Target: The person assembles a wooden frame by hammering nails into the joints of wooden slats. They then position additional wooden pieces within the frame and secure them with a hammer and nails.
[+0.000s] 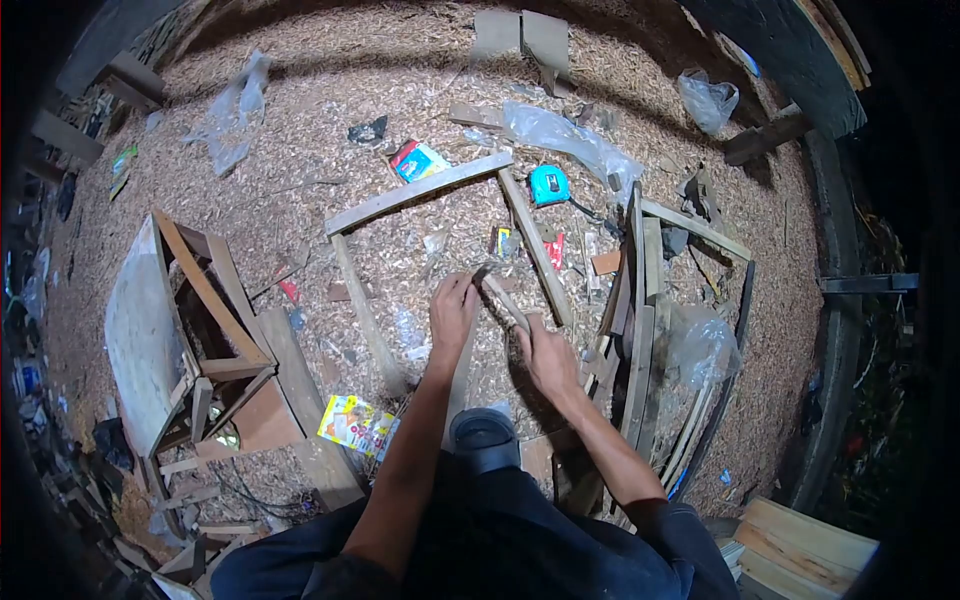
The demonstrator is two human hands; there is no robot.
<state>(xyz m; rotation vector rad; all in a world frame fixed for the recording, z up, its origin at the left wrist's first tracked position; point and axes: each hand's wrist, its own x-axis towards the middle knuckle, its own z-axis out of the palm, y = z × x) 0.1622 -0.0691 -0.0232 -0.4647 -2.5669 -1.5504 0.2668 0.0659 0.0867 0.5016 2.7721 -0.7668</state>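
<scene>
My right hand (548, 360) is closed around the wooden handle of a hammer (507, 303), whose dark head lies close to my left fingertips. My left hand (455, 312) is closed at the upper end of a wooden strip (462, 380) that runs down toward my legs. Whether a nail sits between those fingertips is too small to tell. Beyond both hands, a three-sided frame of wooden bars (420, 192) lies on the ground. A teal tape measure (549, 185) rests just outside its right corner.
Wood shavings (330, 120) cover the ground. On the left stands a wooden frame with a pale panel (140, 330); several wooden pieces (640, 350) lean together on the right. A yellow packet (357, 425), plastic bags (575, 140) and a dark round-topped object (483, 432) lie around.
</scene>
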